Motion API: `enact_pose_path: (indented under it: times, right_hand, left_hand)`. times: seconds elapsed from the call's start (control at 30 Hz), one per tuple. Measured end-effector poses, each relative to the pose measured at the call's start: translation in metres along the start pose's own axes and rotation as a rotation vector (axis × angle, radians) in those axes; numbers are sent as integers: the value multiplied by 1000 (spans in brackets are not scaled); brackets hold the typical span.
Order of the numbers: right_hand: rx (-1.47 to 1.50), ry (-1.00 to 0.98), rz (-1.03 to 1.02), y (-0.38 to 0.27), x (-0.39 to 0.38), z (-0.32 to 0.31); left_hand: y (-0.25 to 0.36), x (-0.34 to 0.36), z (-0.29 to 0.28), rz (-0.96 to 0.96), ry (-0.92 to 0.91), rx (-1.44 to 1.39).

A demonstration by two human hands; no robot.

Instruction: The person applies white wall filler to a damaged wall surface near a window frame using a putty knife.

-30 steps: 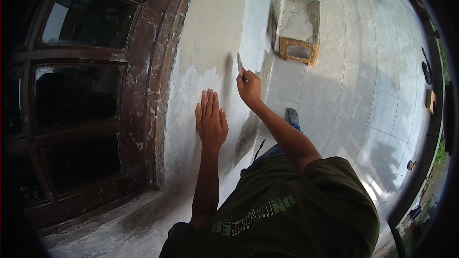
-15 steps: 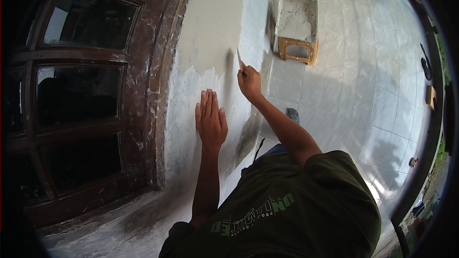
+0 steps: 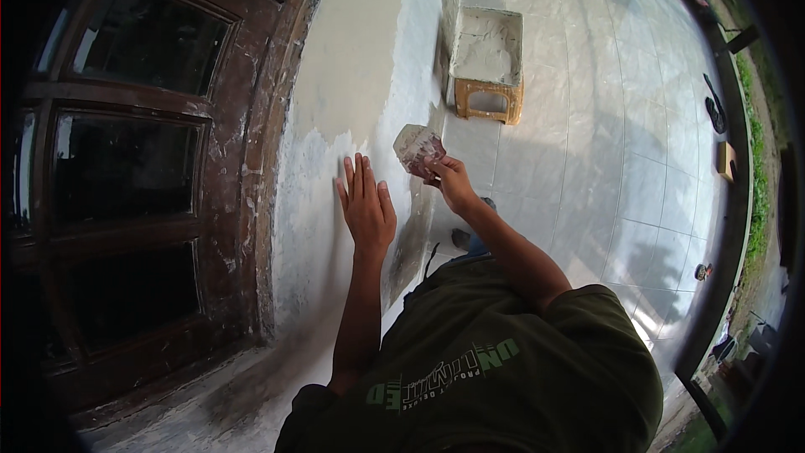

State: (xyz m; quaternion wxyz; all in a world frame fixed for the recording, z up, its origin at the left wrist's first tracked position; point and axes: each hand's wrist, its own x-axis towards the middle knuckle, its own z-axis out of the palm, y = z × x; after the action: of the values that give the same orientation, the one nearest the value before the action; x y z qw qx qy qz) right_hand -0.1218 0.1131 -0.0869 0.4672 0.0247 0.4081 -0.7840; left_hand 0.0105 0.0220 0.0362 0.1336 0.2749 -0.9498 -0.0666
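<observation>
Right hand: pinching scraper, near right edge of wall | Left hand: flat, grasping nothing | Handling: probably light, stiff; grip rear edge

To the left of the left fingers, a dark brown wooden door is seen, fitted with glass panes; between these panes and the fingers is set a worn door frame, flecked with white. To the right of the right fingers, pale floor tiles are laid, crossed by a leafy shadow lower down. Well to the right of the same fingers, a black object is seen slightly higher, a tan block about level, and a small roundish item lower, too small to be identified. Farther right, the tiles are bordered by dark edging, backed by greenery.
</observation>
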Motion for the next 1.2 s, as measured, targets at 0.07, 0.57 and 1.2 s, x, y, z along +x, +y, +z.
enact_pose_path:
  times: [0.07, 0.57, 1.2]
  right_hand:
    - [8, 23, -63, -33, 8, -13]
    - [12, 238, -84, -154, 137, -135]
    - [-1126, 487, -194, -191, 453, -265]
  left_hand:
    - [12, 12, 8, 15, 14, -75]
    - [80, 172, 115, -5, -104, -342]
    - [117, 333, 277, -284, -371, -493]
